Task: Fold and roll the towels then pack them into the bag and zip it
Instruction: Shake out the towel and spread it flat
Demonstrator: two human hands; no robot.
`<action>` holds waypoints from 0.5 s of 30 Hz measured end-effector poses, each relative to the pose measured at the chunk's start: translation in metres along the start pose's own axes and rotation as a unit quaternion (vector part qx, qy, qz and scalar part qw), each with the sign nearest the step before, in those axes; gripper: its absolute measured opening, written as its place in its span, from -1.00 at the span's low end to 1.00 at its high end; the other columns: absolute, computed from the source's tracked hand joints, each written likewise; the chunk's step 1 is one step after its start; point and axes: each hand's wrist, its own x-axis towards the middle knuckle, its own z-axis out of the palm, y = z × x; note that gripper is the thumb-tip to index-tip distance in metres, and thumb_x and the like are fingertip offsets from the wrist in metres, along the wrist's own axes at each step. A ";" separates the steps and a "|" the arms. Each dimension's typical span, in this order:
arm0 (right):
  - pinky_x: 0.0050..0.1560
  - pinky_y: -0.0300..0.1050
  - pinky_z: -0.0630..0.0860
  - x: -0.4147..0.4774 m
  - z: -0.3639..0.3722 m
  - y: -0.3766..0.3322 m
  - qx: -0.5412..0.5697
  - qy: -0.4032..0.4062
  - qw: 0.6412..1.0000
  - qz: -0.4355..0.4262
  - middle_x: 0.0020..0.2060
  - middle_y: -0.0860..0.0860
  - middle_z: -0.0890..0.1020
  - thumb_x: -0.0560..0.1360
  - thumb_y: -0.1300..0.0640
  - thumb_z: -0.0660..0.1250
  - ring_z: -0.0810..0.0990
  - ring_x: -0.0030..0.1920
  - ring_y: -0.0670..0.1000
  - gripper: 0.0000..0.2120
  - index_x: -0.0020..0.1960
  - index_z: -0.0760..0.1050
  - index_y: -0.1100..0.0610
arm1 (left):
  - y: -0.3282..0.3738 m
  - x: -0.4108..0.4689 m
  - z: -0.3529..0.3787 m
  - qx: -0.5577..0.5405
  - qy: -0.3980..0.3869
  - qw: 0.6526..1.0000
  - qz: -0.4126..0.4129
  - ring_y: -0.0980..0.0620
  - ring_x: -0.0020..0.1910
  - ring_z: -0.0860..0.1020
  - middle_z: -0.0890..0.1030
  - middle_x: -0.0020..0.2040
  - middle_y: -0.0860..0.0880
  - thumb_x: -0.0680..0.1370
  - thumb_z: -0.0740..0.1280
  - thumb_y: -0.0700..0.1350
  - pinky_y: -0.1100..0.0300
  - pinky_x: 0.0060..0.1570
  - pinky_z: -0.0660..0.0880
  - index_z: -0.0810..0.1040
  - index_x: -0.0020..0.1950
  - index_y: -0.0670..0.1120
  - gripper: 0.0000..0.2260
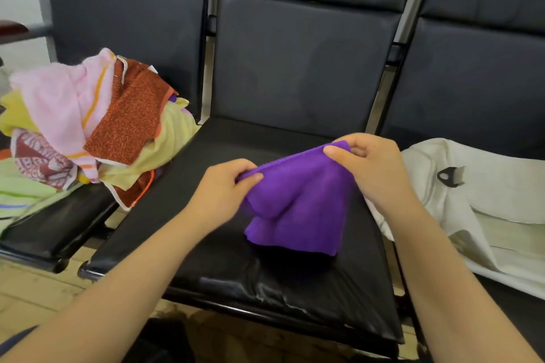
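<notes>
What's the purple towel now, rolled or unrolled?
Unrolled: the towel hangs loose over the seat, top corners pinched by left hand and right hand.

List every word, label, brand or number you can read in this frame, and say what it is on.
None: no text can be read here.
The purple towel, the towel pile, the white bag, its black tab and the black seat show no lettering.

Your left hand (219, 190) and right hand (368, 165) pinched the purple towel (298, 209) by its top edge above the black middle seat (182, 215). The towel pile (85, 124) lay left, the white bag (477, 203) right.
</notes>
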 end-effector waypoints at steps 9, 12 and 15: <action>-0.35 -0.27 0.55 0.095 -0.028 -0.020 0.028 0.058 0.996 0.054 -0.21 0.05 0.65 0.54 0.17 0.37 0.67 -0.29 -0.06 -0.92 -0.13 0.54 0.06 | 0.053 0.120 -0.042 0.001 0.128 0.991 0.027 0.13 -0.29 0.57 0.62 -0.22 0.03 0.55 0.35 -0.14 0.32 -0.19 0.50 0.67 0.06 -0.14 -0.84; -0.32 -0.28 0.55 0.101 -0.038 -0.030 0.020 0.108 0.994 -0.012 -0.23 0.03 0.66 0.52 0.20 0.39 0.68 -0.28 -0.10 -0.88 -0.17 0.55 0.03 | 0.071 0.142 -0.057 0.029 0.141 0.986 0.086 0.07 0.04 0.59 0.67 0.02 -0.03 0.54 0.34 -0.17 0.21 0.12 0.48 0.66 0.13 -0.12 -0.80; -0.25 -0.27 0.57 0.087 -0.042 -0.025 0.026 0.114 0.992 -0.056 -0.24 -0.01 0.66 0.49 0.24 0.41 0.66 -0.23 -0.10 -0.86 -0.17 0.55 0.03 | 0.071 0.141 -0.060 0.028 0.121 0.984 0.130 0.07 0.10 0.57 0.65 0.07 -0.02 0.54 0.33 -0.22 0.22 0.19 0.45 0.63 0.17 -0.14 -0.77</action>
